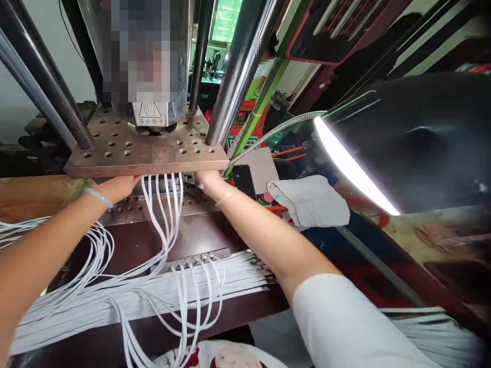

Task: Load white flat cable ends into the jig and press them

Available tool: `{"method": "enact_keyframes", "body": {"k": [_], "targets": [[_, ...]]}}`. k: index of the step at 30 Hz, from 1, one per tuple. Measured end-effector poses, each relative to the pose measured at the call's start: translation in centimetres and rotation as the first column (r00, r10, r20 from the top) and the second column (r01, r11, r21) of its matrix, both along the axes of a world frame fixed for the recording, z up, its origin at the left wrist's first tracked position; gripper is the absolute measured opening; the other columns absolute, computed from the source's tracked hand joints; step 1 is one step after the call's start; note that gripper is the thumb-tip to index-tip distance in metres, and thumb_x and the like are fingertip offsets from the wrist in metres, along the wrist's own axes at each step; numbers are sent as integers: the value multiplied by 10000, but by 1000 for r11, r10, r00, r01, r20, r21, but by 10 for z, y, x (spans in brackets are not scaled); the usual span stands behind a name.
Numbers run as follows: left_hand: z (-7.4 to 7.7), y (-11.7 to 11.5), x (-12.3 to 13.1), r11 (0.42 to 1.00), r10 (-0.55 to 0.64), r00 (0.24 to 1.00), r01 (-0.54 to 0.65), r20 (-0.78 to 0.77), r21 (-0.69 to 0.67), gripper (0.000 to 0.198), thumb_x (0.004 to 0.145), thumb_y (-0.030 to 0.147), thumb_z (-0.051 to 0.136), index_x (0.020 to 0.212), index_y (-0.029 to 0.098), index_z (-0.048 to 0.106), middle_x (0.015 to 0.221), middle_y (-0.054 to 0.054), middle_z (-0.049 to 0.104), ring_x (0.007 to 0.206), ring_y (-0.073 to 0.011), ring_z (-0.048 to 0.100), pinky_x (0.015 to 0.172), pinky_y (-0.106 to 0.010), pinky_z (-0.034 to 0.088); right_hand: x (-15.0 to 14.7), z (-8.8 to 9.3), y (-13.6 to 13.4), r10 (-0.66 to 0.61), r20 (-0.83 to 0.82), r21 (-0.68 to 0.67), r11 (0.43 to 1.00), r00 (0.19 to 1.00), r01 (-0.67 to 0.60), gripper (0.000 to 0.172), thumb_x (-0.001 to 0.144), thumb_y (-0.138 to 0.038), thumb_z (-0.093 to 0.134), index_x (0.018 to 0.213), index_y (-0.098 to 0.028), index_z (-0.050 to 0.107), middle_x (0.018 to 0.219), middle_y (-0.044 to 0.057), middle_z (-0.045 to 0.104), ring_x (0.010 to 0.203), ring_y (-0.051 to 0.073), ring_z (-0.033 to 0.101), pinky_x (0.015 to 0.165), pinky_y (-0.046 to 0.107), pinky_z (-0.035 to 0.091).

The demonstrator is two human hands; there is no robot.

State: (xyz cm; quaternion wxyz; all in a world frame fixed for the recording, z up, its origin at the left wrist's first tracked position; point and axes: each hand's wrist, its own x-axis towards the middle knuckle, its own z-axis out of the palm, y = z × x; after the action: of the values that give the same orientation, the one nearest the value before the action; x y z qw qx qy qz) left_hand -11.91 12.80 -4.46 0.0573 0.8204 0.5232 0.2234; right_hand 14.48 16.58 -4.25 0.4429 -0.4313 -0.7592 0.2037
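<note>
White plastic-looking cables [166, 240], thin and round, come out from below the thick brown metal plate [153, 159] with drilled holes, and they hang in front of its near edge. The left hand [125, 187] goes under the near edge of this plate, on the left of these cables; the right hand [209, 181] goes under the same edge, on their right. The fingers of both are mostly hidden by the plate, so I cannot tell if they are wide, narrow or gripping something.

To do this step well, I think, the cables should lie side by side without crossing, their ends should sit evenly, and the fingers should leave the gap before the plate moves. One white warning label [151, 113] with a hand drawing, above the plate, supports this care.

Now the counting. I see two hands, one such plate, and four dark round steel columns [50, 79] rising from it. About five cables hang from under the plate; they overlap, so the number is not sure. Nearer than the plate lies one narrow silver metal strip [220, 252], with roughly five looped white cables [184, 296]. Under it, the long flat white cable bundle [69, 312] has too many strands to count. Right of the plate are one crumpled white cloth [314, 202] and one large black lamp [414, 138].
</note>
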Motion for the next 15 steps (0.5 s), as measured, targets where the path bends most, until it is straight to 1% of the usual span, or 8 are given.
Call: {"method": "enact_keyframes", "body": {"k": [2, 5, 6, 8, 10, 12, 14, 15], "targets": [[0, -21, 6, 999, -43, 980, 36, -196, -38, 364, 929, 479, 606, 952, 126, 693, 989, -170, 721, 1013, -349, 686, 963, -523, 509, 16, -5, -23, -22, 82, -104, 994, 996, 30, 122, 933, -254, 671, 843, -193, 727, 839, 60, 747, 932, 227, 693, 889, 356, 554], [2, -47, 25, 985, -162, 847, 110, -506, -131, 379, 930, 486, 548, 907, 139, 698, 917, -191, 727, 947, -401, 706, 876, -516, 524, 18, -16, -55, 138, 174, -391, 918, 975, -60, 169, 898, -195, 672, 740, -170, 725, 754, 40, 734, 808, 205, 700, 798, 314, 538], [3, -53, 30, 981, -178, 819, 105, -546, -163, 375, 928, 484, 546, 950, 145, 704, 918, -185, 732, 923, -398, 712, 850, -508, 529, 14, -19, -63, 185, 174, -475, 876, 967, -82, 189, 904, -190, 660, 728, -155, 720, 729, 32, 724, 762, 194, 693, 756, 304, 535], [7, -64, 32, 986, -112, 886, 42, -451, -163, 379, 909, 489, 560, 1024, 162, 713, 936, -167, 740, 899, -386, 717, 840, -505, 529, 4, -21, -75, 179, 164, -502, 862, 970, -74, 234, 926, -201, 637, 710, -138, 700, 686, 21, 701, 711, 183, 680, 712, 298, 536], [12, -78, 28, 993, 44, 984, -61, -173, -98, 449, 949, 534, 472, 1048, 170, 716, 953, -150, 739, 904, -356, 716, 863, -495, 529, -1, -11, -87, 109, 122, -290, 955, 987, -69, 230, 960, -229, 612, 766, -144, 701, 763, 31, 728, 792, 194, 707, 781, 323, 564], [21, -100, 30, 997, 82, 978, -81, 194, -16, 592, 1000, 611, 330, 1143, 166, 693, 1059, -146, 729, 992, -316, 703, 924, -465, 531, -4, 17, -104, 152, 42, 67, 986, 987, -155, 192, 1001, -255, 571, 906, -172, 716, 996, 53, 766, 996, 205, 724, 931, 362, 572], [31, -128, 48, 994, -111, 888, 103, 446, 41, 721, 978, 729, 312, 1322, 168, 606, 1229, -153, 687, 1127, -304, 663, 998, -458, 527, -7, 58, -128, 277, 49, 351, 895, 960, -276, 203, 1036, -247, 515, 1015, -192, 709, 1185, 60, 743, 1162, 189, 690, 1047, 379, 547], [37, -143, 64, 968, -237, 819, 242, 523, 59, 762, 942, 779, 377, 1378, 183, 566, 1285, -150, 666, 1176, -310, 642, 1026, -471, 524, -7, 80, -143, 323, 87, 420, 846, 942, -329, 225, 1049, -231, 482, 1037, -190, 703, 1212, 59, 737, 1207, 178, 673, 1082, 379, 535]]}}
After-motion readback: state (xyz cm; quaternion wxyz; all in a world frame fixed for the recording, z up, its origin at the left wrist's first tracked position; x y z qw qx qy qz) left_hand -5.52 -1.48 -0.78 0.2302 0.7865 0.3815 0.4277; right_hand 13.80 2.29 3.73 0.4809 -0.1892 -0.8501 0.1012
